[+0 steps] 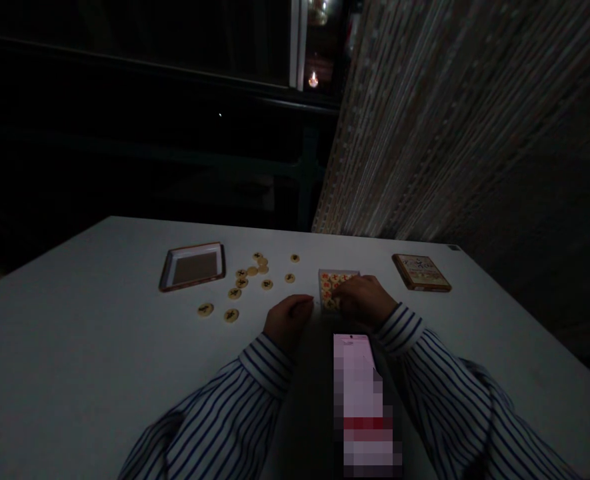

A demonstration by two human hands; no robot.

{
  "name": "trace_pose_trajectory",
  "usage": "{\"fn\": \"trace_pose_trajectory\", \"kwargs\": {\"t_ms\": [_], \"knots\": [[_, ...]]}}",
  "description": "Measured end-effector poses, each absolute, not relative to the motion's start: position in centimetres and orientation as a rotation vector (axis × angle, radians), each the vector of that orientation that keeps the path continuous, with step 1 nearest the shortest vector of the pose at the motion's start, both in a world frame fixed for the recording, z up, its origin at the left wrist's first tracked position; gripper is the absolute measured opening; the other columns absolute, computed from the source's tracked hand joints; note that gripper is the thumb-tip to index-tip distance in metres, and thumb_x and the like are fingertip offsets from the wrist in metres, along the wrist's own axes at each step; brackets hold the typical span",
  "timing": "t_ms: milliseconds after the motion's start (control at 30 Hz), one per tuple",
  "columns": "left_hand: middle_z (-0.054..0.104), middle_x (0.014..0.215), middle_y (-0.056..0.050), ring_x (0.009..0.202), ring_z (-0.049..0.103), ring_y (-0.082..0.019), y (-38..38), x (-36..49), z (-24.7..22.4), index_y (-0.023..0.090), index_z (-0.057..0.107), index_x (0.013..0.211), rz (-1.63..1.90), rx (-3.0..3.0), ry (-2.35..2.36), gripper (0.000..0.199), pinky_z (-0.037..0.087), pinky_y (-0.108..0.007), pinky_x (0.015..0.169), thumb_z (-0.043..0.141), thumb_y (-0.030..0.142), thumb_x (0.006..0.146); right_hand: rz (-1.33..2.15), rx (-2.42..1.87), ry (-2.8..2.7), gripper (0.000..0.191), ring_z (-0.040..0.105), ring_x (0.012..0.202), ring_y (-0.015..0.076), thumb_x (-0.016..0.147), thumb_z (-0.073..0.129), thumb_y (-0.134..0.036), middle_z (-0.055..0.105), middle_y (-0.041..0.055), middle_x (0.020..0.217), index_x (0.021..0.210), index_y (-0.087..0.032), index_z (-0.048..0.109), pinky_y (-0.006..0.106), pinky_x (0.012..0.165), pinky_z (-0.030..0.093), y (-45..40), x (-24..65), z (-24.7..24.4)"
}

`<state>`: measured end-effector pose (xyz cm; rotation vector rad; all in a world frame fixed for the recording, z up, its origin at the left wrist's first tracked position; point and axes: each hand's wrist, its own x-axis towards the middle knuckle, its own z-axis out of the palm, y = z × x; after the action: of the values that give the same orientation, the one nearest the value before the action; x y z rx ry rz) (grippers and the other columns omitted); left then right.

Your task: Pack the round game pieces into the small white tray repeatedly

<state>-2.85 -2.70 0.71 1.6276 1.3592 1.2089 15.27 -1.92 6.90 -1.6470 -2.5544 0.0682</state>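
A small tray-like box [319,293] holds rows of round Chinese chess pieces [325,283], the upper rows marked in red, a lower one in black. My right hand [367,300] reaches over the box from the right, fingers bent down and closed at a Chinese chess piece inside; it covers the box's right side. Just left of the box, my left hand [289,321] rests with fingers curled together, and what they hold, if anything, is hidden. Loose chess pieces [235,293] lie scattered further left, several with black characters and some blank side up.
A lit phone [359,393] lies between my forearms, its screen pixelated. An open box lid [192,267] sits at the left back, and a flat decorated box [421,272] at the right. A string curtain [375,133] hangs behind the white table [99,333]. The room is dim.
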Motion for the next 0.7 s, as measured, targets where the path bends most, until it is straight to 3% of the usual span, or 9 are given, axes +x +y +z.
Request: {"fn": "trace_pose_trajectory", "kwargs": {"t_ms": [267, 700], "knots": [[0.065, 0.076, -0.004, 0.067, 0.06, -0.013, -3.1, -3.7, 1.2, 0.018, 0.064, 0.077, 1.274, 1.816, 1.368, 0.016, 0.049, -0.024, 0.062, 0.054, 0.027, 0.07, 0.08, -1.557, -2.562, 0.028, 0.055, 0.094, 0.0167, 0.076, 0.045, -0.018, 0.065, 0.005, 0.099, 0.097, -0.019, 0.063, 0.028, 0.083, 0.037, -2.7, 14.9, 7.4], [0.065, 0.079, -0.004, 0.078, 0.059, -0.015, -4.9, -8.3, 3.5, 0.017, 0.063, 0.075, 1.318, 1.976, 1.378, 0.013, 0.046, -0.027, 0.077, 0.054, 0.025, 0.072, 0.155, -1.418, -2.516, 0.031, 0.057, 0.096, 0.016, 0.078, 0.042, -0.021, 0.064, 0.0067, 0.102, 0.102, -0.015, 0.061, 0.027, 0.087, 0.039, -3.2, 12.3, 7.9]]}}
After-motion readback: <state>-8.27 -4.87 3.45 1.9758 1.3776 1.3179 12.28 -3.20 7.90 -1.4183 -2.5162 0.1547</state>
